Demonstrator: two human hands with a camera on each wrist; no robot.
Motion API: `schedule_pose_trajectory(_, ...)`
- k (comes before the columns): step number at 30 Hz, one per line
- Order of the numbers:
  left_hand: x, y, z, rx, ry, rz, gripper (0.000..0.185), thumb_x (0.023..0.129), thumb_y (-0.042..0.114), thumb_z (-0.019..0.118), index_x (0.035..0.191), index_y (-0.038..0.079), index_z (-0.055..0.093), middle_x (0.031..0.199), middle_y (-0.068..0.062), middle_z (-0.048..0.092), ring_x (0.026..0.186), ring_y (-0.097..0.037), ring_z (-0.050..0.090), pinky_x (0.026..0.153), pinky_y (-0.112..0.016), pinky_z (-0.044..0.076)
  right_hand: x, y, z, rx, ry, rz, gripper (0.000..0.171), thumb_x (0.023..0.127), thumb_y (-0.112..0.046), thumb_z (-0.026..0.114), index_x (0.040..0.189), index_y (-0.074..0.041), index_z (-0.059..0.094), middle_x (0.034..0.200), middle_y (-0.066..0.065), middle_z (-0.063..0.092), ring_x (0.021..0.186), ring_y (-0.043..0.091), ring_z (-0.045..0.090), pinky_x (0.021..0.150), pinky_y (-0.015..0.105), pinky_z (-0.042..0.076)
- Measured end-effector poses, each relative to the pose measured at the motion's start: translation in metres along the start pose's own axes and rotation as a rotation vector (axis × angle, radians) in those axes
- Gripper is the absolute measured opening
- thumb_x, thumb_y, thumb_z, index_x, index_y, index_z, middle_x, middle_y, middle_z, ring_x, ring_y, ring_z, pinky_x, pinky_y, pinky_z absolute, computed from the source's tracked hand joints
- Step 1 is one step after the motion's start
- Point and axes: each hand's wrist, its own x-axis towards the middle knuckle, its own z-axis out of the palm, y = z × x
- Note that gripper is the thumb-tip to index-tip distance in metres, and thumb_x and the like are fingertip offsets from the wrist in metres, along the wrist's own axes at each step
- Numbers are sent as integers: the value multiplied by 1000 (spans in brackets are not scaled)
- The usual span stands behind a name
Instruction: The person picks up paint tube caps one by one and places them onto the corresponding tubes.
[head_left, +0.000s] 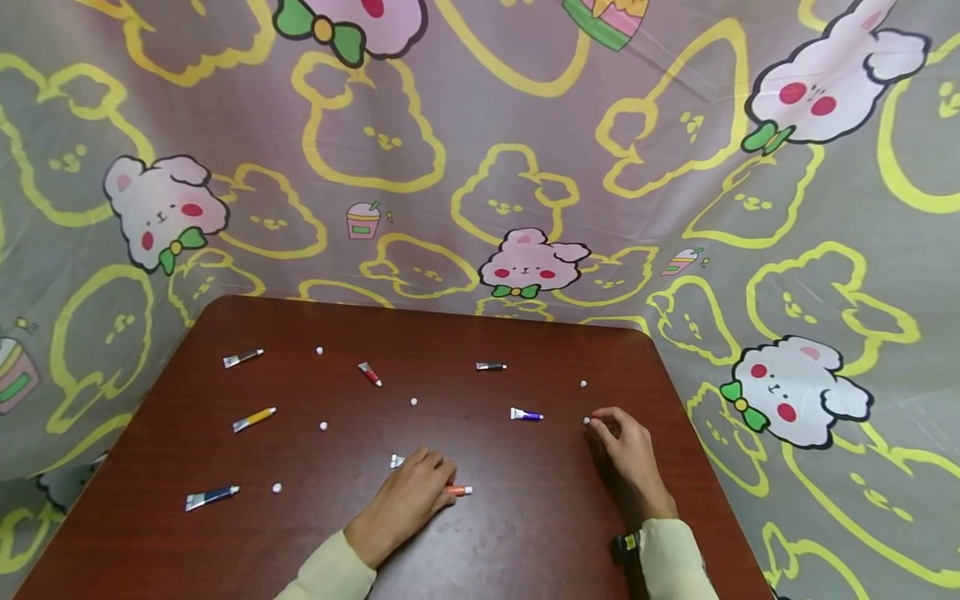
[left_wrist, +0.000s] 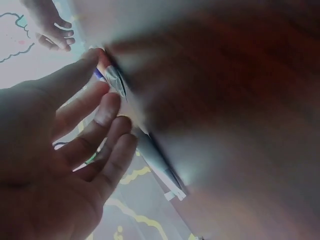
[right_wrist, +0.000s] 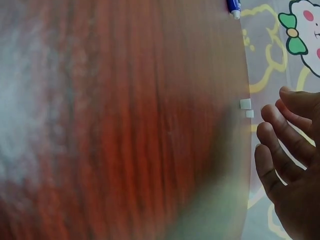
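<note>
So the left hand [head_left: 408, 496] was down over the worktop [head_left: 540, 525], fingers loosely bent and a bit apart, with an orange tube [head_left: 459, 491] poking out by the thumb. From the wrist view the thumb tip overlapped it, but I couldn't tell if it was really touching. A pale tube end [head_left: 397, 461] stuck out on the other side, and the hand hid the rest.

The right hand [head_left: 633, 458] was over at the right, thumb and fingers spread a little, tips right beside a white cap [head_left: 587, 421]. Couldn't tell if there was contact there either. A second white cap [head_left: 583, 384] lay just beyond that one, and a purple tube [head_left: 527, 415] lay off to the left, with a black tube [head_left: 491, 367] further back.

Over on the left half were a red tube [head_left: 370, 374], a dark tube [head_left: 243, 358], a yellow tube [head_left: 254, 419] and a navy tube [head_left: 212, 497], all lying flat, plus four loose caps [head_left: 323, 426] dotted between them. Both arms had pale sleeves [head_left: 330, 571], and some black gadget [head_left: 625, 547] sat by the right cuff. Behind everything hung a grey bunny-print cloth [head_left: 442, 108].
</note>
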Motion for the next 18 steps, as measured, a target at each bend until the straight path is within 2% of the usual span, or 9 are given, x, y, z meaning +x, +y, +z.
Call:
schedule_pose_trajectory(5, 6, 0, 2, -36, 53, 24, 29, 90, 34, 86, 90, 16, 64, 83, 5, 63, 79, -16, 52, 74, -31, 48, 2, 2, 1, 4, 0, 14, 17, 98, -13, 82, 113, -6, 79, 101, 8, 82, 86, 6, 72, 76, 15, 53)
schedule_pose_trajectory(9, 15, 3, 1, -28, 70, 28, 27, 88, 30, 88, 95, 15, 67, 87, 3, 66, 83, -18, 57, 79, -34, 51, 3, 4, 1, 6, 4, 5, 18, 98, -11, 82, 114, -5, 78, 100, 9, 82, 85, 9, 73, 75, 15, 53)
schedule_pose_trajectory(12, 23, 5, 2, -23, 98, 38, 28, 84, 25, 91, 93, 14, 67, 85, 3, 65, 82, -18, 57, 77, -35, 51, 4, 6, 1, 3, 4, -4, 18, 98, -11, 82, 114, -5, 78, 100, 10, 81, 84, 8, 72, 75, 15, 52)
schedule_pose_trajectory(18, 42, 8, 6, 32, 85, 43, 29, 84, 26, 92, 93, 14, 67, 86, 2, 67, 83, -20, 60, 79, -35, 53, 6, 8, 1, -4, -5, 15, 21, 96, -11, 84, 115, -5, 78, 101, 9, 80, 84, 7, 72, 74, 15, 51)
